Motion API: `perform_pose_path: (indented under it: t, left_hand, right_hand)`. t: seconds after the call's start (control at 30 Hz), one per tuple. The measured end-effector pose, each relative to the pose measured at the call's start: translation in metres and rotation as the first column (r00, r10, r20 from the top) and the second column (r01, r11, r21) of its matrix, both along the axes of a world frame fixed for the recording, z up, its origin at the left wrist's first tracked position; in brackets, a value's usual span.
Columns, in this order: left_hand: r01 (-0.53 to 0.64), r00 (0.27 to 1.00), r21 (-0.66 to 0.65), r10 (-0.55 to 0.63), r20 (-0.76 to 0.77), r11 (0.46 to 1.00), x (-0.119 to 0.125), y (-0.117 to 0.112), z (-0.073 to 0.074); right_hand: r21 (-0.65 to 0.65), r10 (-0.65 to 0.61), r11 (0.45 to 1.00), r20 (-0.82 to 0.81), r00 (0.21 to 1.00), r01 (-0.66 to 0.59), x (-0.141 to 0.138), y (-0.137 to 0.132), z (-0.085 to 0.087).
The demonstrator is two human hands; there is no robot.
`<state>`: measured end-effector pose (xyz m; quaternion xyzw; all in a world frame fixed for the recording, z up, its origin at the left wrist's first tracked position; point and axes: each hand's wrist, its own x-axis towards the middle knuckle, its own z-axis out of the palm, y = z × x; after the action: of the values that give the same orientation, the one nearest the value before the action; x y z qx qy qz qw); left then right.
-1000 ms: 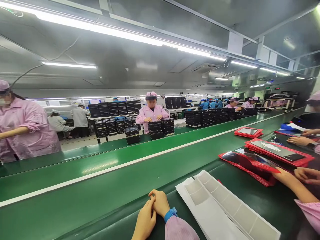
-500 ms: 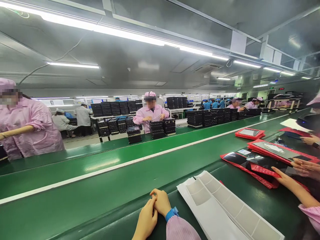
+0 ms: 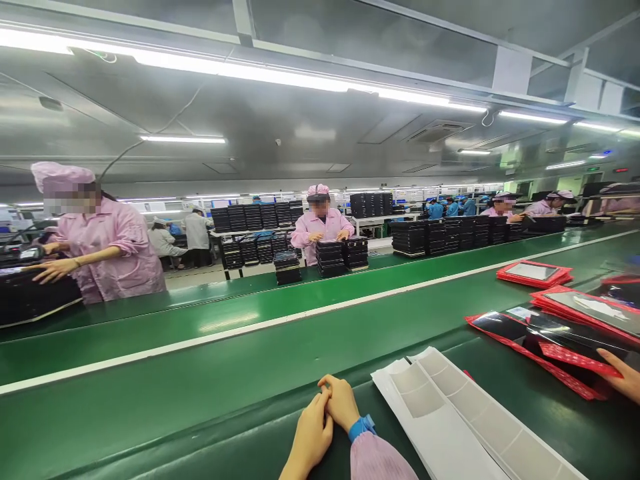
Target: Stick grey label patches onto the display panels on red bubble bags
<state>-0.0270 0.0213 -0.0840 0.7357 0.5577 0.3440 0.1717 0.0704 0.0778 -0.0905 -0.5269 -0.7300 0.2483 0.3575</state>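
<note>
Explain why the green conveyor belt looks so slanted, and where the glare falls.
Head view: wide-angle distortion makes the green conveyor belt seem to slant steeply; the long white ceiling strip light burns out with glare, and pale reflections streak the belt.

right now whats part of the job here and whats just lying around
Part of it: left hand and right hand, clasped; white sheet with grey panels beside them.

Just around: green conveyor belt, red-edged black folder, red tray, stacked black trays, co-worker's hand.

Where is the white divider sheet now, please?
The white divider sheet lies bottom right of the head view on the dark green belt, just right of the person's clasped hands.
</note>
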Motion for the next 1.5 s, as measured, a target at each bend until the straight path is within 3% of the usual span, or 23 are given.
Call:
perform_pose_path:
  t: [1.1, 1.5]
  left_hand:
    - [-0.003, 1.000, -0.002, 0.003, 0.013, 1.000, 0.0016, -0.0045, 0.0066]
    - [-0.019, 1.000, -0.008, 0.019, -0.025, 1.000, 0.0004, -0.0030, 0.0013]
  right_hand:
    - [0.008, 0.035, 0.999, -0.046, 0.998, -0.035, -0.0004, 0.0023, -0.0059]
    - [-0.001, 0.032, 0.999, -0.045, 0.998, -0.032, 0.0001, 0.0032, -0.0067]
